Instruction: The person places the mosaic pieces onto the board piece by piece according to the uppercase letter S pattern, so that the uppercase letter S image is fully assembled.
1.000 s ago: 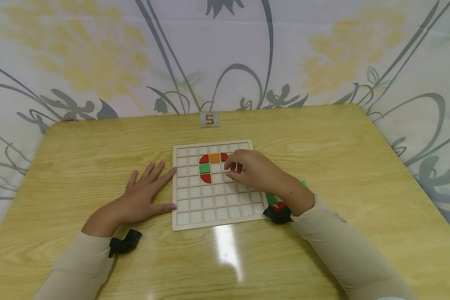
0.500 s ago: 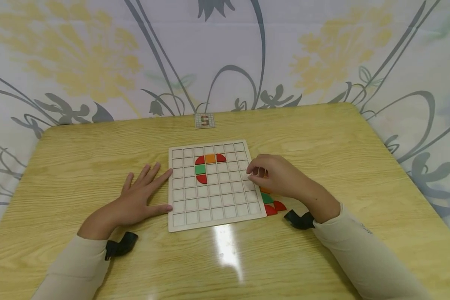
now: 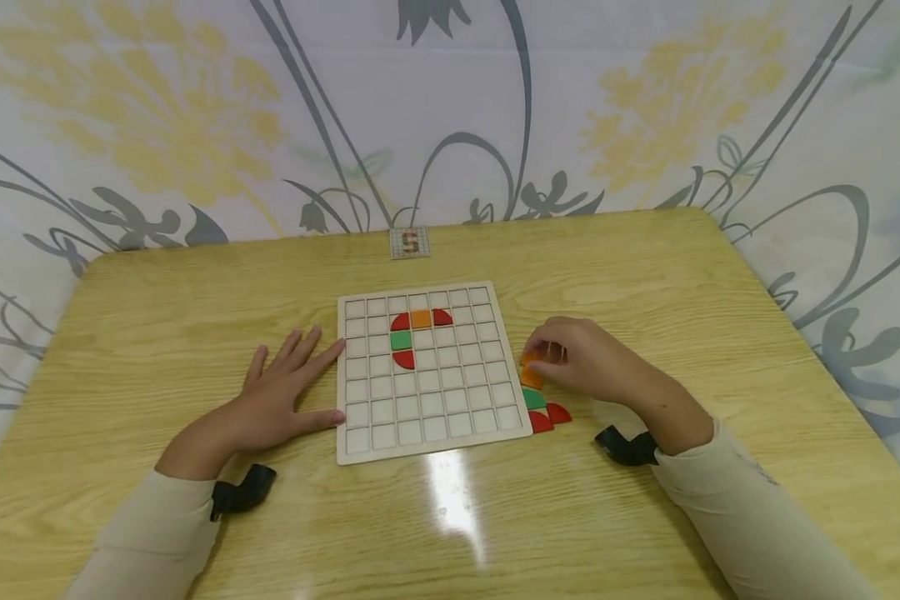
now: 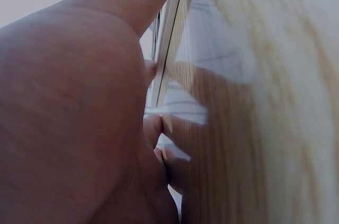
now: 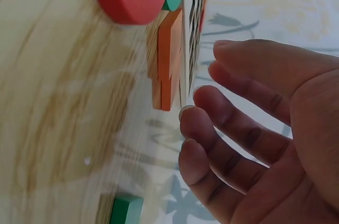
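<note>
A pale square grid board point(image 3: 457, 402) lies on the table. Set in its cells are an orange square tile point(image 3: 421, 319), a green square tile point(image 3: 401, 339) and three red quarter-round tiles point(image 3: 403, 360). My left hand point(image 3: 266, 412) rests with spread fingers on the table, thumb and index fingertip touching the board's left edge. Right of the board, my right hand point(image 3: 588, 358) hovers with bent fingers over loose orange tiles point(image 3: 532, 380). In the right wrist view, nothing shows between its fingers point(image 5: 209, 105), which are apart from the orange tiles point(image 5: 169, 49).
Beside the board's right edge lie a loose green tile point(image 3: 533, 399) and red quarter-round tiles point(image 3: 558, 412). Another green tile point(image 5: 126, 211) sits apart in the right wrist view. A small card with an S pattern point(image 3: 410, 242) lies at the table's back edge, before a flowered cloth point(image 3: 450, 108).
My right hand has moved right, off the upper part of the board to the loose orange tiles, uncovering the red tile in the upper right. The left hand keeps its place by the board.
</note>
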`<state>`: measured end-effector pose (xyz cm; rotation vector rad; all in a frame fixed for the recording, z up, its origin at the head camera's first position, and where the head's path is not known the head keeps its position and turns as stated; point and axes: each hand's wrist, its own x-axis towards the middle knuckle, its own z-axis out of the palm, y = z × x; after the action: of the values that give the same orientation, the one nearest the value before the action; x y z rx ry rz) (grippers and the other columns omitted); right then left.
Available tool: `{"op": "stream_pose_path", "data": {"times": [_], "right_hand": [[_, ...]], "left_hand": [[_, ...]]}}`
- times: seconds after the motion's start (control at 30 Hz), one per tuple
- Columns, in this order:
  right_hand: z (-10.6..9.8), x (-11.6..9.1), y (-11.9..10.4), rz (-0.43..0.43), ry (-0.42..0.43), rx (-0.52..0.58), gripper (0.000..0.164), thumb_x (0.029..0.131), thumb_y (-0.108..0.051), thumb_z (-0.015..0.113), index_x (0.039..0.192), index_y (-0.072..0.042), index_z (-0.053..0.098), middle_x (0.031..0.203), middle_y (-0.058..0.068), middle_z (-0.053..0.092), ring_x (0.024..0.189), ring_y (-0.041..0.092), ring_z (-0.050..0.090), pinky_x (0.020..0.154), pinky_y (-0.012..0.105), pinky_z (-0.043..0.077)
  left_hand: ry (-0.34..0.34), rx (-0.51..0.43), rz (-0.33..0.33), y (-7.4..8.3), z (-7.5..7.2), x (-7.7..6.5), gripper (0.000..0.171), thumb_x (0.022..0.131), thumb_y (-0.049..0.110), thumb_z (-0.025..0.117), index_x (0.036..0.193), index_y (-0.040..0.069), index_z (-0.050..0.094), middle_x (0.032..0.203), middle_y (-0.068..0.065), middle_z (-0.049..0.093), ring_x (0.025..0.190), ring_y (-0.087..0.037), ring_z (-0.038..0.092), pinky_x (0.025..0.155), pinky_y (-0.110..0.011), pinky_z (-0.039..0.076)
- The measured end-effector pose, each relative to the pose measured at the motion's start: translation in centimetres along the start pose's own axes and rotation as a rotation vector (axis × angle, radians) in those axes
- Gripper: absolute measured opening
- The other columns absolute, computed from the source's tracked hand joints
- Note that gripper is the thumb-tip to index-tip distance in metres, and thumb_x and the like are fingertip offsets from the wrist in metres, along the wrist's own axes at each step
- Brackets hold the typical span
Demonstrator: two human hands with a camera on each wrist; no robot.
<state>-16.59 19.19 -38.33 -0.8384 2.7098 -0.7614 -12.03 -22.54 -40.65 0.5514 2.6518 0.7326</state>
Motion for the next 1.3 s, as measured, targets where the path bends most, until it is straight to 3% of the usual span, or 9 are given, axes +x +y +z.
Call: {"op": "stream_pose_path", "data": {"times": [0.33, 0.67, 0.93, 1.3], "right_hand": [[-0.1, -0.2, 0.9, 0.012, -0.002, -0.034, 0.017, 0.089, -0.01, 0.076, 0.106, -0.009, 0.075, 0.092, 0.001, 0.065, 0.076, 0.009, 0.057, 0.067, 0.024, 0.051], [-0.3, -0.1, 1.1, 0.006, -0.078, -0.027, 0.034, 0.093, -0.006, 0.068, 0.126, -0.013, 0.072, 0.099, 0.006, 0.059, 0.074, 0.013, 0.045, 0.063, 0.023, 0.042], [-0.5, -0.4, 1.4, -0.004, -0.066, -0.028, 0.032, 0.094, -0.003, 0.066, 0.124, -0.012, 0.073, 0.097, 0.005, 0.061, 0.075, 0.012, 0.045, 0.064, 0.024, 0.041], [-0.3, -0.4, 1.9, 0.007, -0.001, -0.096, 0.027, 0.09, -0.009, 0.075, 0.116, -0.008, 0.076, 0.09, 0.002, 0.064, 0.072, 0.012, 0.048, 0.061, 0.023, 0.042]], "left_hand": [[-0.011, -0.001, -0.007, 0.3, -0.1, -0.1, 0.093, 0.09, 0.059, 0.065, 0.162, 0.027, 0.016, 0.169, -0.017, 0.0, 0.155, -0.042, -0.009, 0.115, -0.068, -0.013], [-0.007, 0.008, -0.016, 0.1, -0.2, -0.2, 0.093, 0.09, 0.059, 0.066, 0.162, 0.029, 0.016, 0.169, -0.016, -0.001, 0.155, -0.04, -0.01, 0.116, -0.067, -0.014], [0.0, 0.008, -0.003, 0.2, 0.1, 0.0, 0.09, 0.091, 0.058, 0.065, 0.162, 0.029, 0.018, 0.169, -0.016, 0.001, 0.155, -0.041, -0.008, 0.116, -0.069, -0.013], [-0.005, 0.019, -0.02, 0.0, 0.3, -0.1, 0.093, 0.09, 0.059, 0.065, 0.162, 0.029, 0.016, 0.17, -0.014, -0.002, 0.155, -0.039, -0.01, 0.117, -0.067, -0.013]]}}
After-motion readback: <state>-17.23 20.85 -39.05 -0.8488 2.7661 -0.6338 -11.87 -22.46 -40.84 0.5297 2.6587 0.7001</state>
